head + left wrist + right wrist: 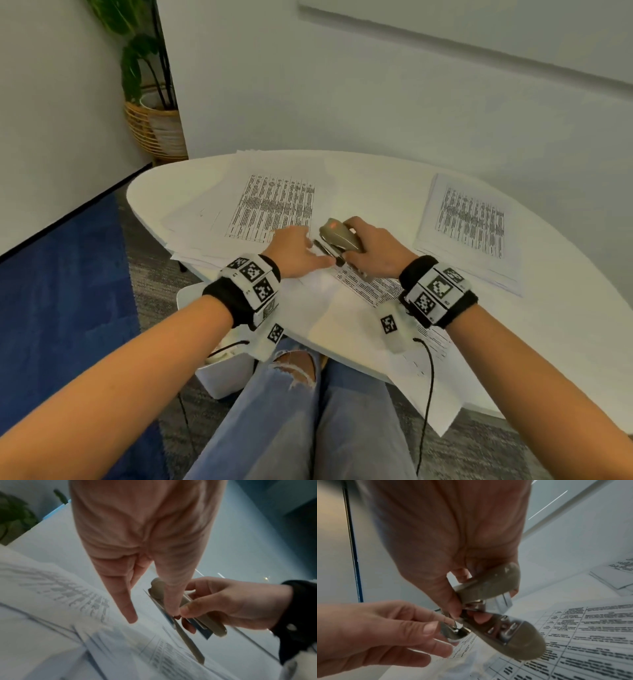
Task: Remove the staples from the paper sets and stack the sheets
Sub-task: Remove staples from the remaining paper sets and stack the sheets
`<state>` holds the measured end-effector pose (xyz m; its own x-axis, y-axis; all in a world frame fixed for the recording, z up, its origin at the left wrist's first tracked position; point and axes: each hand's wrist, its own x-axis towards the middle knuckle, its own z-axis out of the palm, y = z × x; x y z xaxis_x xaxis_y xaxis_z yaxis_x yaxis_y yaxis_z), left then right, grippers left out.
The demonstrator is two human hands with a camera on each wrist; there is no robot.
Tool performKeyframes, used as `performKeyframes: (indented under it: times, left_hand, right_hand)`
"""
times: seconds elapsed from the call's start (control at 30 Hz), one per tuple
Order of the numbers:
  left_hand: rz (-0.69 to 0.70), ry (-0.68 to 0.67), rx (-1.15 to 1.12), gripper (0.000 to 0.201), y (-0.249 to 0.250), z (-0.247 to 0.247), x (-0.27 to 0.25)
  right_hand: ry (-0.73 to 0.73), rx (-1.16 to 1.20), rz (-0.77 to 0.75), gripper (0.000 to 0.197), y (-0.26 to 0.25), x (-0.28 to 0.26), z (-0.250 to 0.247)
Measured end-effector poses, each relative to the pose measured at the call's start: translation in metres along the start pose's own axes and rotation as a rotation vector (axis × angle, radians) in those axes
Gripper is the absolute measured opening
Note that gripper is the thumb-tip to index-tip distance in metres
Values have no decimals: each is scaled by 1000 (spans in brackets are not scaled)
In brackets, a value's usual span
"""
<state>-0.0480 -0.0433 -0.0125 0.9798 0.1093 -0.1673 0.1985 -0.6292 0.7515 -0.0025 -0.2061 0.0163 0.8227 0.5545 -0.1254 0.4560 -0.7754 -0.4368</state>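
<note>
My right hand [363, 246] grips a beige stapler [339, 236] just above a printed paper set [373, 291] at the table's near edge. In the right wrist view the stapler [513, 639] hangs tilted, base down, with its metal end toward my left hand [443, 624]. My left hand [318, 257] reaches in from the left with loosely straight fingers. Its thumb and index fingertip touch the stapler's metal end, and I cannot make out a staple there. A spread stack of printed sheets [274, 205] lies at the left, and a neater stack [469, 222] at the right.
The white oval table [376, 178] stands against a white wall. A white bin [226, 377] sits on the floor by my left knee. A potted plant in a wicker basket [154, 130] stands in the far left corner. Cables hang from both wrist cameras.
</note>
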Motion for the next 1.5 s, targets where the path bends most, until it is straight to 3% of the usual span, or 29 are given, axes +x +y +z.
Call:
performKeyframes:
  times: [0.03,0.17,0.33,0.47,0.67,0.77,0.9,1.0,1.13,1.27,1.33,1.43,1.5]
  left_hand:
    - [-5,-8,-14,79,2,2,2]
    - [-11,-69,-165,33,0,13,5]
    - [-159,-166,-447,22,0,14,0]
    - [-155,-200,-457,6,-10,7,-3]
    - [-176,-21,-626,15,-40,-17,-9]
    - [-205,24,-797,14,-55,-32,-18]
    - [-333,-107,-925,18,-80,-53,-38]
    - [-382,-210,-801,21,-107,-70,-59]
    - [-560,-256,-555,30,-143,-74,-74]
    - [-696,-116,-531,26,-183,-49,-63]
    - [-706,-8,-613,16,-194,-37,-52]
    - [-684,90,-555,45,-201,-27,-36]
    - [-667,242,-421,50,-203,-28,-30]
  right_hand:
    - [5,-2,-10,44,1,-4,0]
    - [9,4,-41,47,4,-14,3]
    - [-12,-3,-63,51,9,-20,9]
    - [-46,-65,-64,50,16,-22,8]
    - [27,-123,94,41,39,-27,0]
    - [-4,-173,183,44,54,-32,5]
    - [-71,-178,289,60,68,-42,4]
    - [-109,-102,358,61,80,-51,-1]
    - [40,-21,437,54,104,-65,-9]
    - [-21,-192,513,41,129,-81,-9]
    - [-52,-205,510,48,137,-91,-3]
    - [-56,-198,454,64,142,-103,8]
    - [-65,-183,440,68,145,-109,12]
